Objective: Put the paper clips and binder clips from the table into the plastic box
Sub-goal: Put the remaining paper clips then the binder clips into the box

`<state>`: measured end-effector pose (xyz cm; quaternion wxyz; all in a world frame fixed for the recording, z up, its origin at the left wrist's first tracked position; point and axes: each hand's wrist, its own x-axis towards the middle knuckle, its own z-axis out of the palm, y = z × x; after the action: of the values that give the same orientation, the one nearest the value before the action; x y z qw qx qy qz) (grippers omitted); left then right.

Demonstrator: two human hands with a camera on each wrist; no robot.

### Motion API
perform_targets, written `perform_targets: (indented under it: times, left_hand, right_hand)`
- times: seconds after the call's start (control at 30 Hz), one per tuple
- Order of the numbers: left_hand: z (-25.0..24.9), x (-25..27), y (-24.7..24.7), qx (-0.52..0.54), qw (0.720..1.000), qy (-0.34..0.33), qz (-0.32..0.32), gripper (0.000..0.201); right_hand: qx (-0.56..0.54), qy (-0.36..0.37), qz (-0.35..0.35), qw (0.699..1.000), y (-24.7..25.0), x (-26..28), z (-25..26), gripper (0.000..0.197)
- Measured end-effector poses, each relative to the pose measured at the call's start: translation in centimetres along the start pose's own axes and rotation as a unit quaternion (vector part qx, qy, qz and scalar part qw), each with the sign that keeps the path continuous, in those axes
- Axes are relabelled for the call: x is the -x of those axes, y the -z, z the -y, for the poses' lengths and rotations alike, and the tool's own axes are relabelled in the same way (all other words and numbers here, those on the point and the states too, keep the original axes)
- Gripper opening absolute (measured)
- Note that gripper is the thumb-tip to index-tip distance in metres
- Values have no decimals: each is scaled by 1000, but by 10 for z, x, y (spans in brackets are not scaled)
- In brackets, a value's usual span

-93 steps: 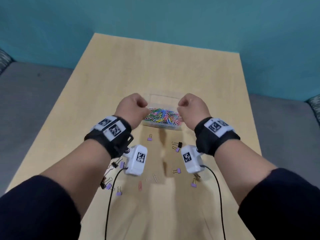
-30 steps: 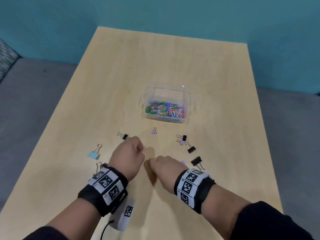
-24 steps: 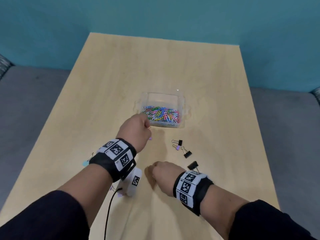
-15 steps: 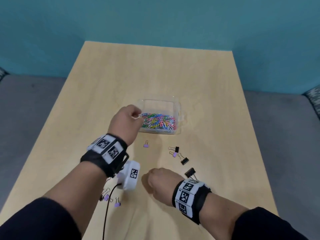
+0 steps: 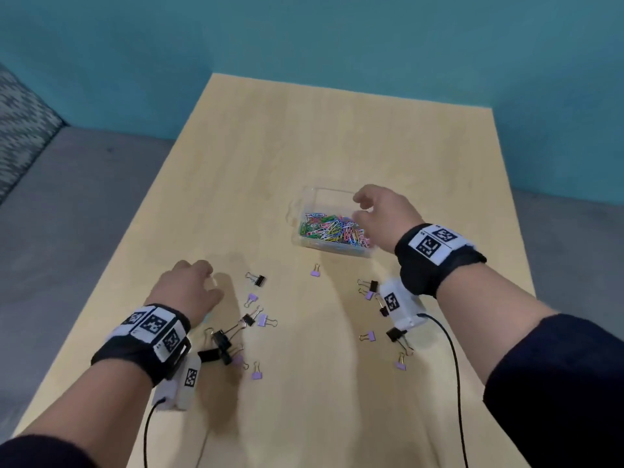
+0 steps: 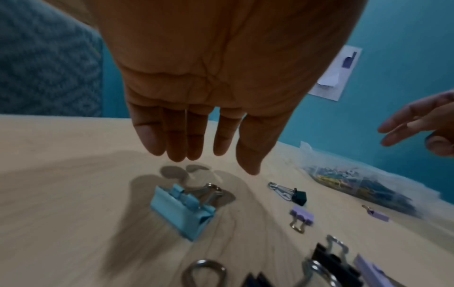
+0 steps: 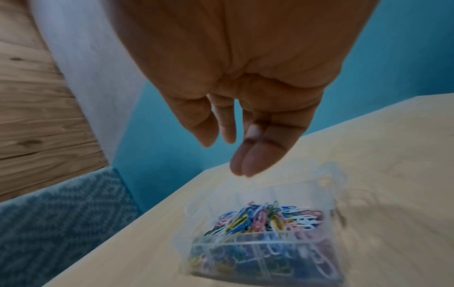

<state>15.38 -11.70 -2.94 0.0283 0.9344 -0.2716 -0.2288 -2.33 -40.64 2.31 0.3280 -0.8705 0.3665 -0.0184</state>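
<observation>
A clear plastic box (image 5: 297,211) holding several coloured paper clips (image 5: 331,229) sits mid-table. My right hand (image 5: 359,207) hovers over its right side with loose, empty fingers; the right wrist view shows that hand (image 7: 228,151) just above the box (image 7: 245,252). My left hand (image 5: 206,278) hangs low over the table's left part. In the left wrist view its straight fingers (image 6: 176,147) point down just above a light-blue binder clip (image 6: 184,209) without touching it. Black (image 5: 259,280) and purple (image 5: 315,272) binder clips lie scattered in front of the box.
More binder clips lie by my left wrist (image 5: 219,342) and under my right wrist (image 5: 369,288). White wrist cameras with black cables (image 5: 452,366) hang below both arms. The wooden table (image 5: 337,136) ends at a teal wall; grey seating flanks it.
My left hand has drawn back from the box to the table's left side and opened. My right hand has moved from near the front edge up over the box and opened.
</observation>
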Motion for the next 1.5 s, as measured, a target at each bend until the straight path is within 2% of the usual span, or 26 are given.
perform_targets:
  times: [0.07, 0.2, 0.37, 0.53, 0.63, 0.73, 0.87, 0.93, 1.03, 1.13, 1.2, 1.27, 1.37, 1.43, 1.5]
  left_hand:
    - [-5, 2, -2, -42, 999, 4, 24, 33]
    - [-8, 7, -12, -49, 998, 11, 23, 21]
    - [-7, 12, -15, -44, 999, 16, 27, 28]
    - [-11, 14, -20, -45, 998, 6, 38, 20]
    - [-14, 13, -20, -44, 999, 12, 10, 14]
    - [-16, 10, -21, -4, 1000, 4, -12, 7]
    - [-21, 5, -19, 40, 999, 0, -36, 6]
    - [-22, 2, -19, 71, 996, 17, -47, 10]
    - [-25, -4, -16, 115, 991, 17, -61, 18]
    - [-32, -3, -13, 107, 992, -53, -37, 17]
    - [-42, -1, -13, 29, 990, -134, -17, 20]
    - [-52, -3, -15, -77, 979, -191, 11, 22]
    - [-62, -10, -17, -180, 959, -218, 29, 15]
    - [-66, -14, -17, -217, 947, -233, 36, 9]
    - [-69, -17, -15, -235, 939, -248, 37, 6]
  right_hand:
    - [36, -32, -27, 998, 5, 10, -14, 14]
    - [154, -78, 55, 983, -5, 40, -37, 12]
    - [239, -28, 112, 964, -41, 60, -52, 22]
    - [258, -11, 125, 958, -58, 62, -50, 18]
    - [224, -38, 119, 967, -61, 59, -50, 17]
    - [178, -84, 127, 972, -61, 55, -52, 20]
    - [148, -105, 136, 974, -60, 51, -53, 20]
    - [103, -122, 106, 981, -58, 52, -54, 16]
    - [-48, -173, 7, 984, -50, 55, -58, 9]
    - [-170, -215, -19, 961, -40, 57, -60, 12]
    - [-257, -254, 0, 933, -37, 58, -59, 17]
    - [-283, -268, 25, 921, -35, 60, -58, 21]
    - [-232, -223, 55, 945, -37, 63, -55, 24]
    - [-98, -154, 91, 979, -39, 65, -52, 17]
    - [83, -77, 143, 983, -42, 69, -49, 8]
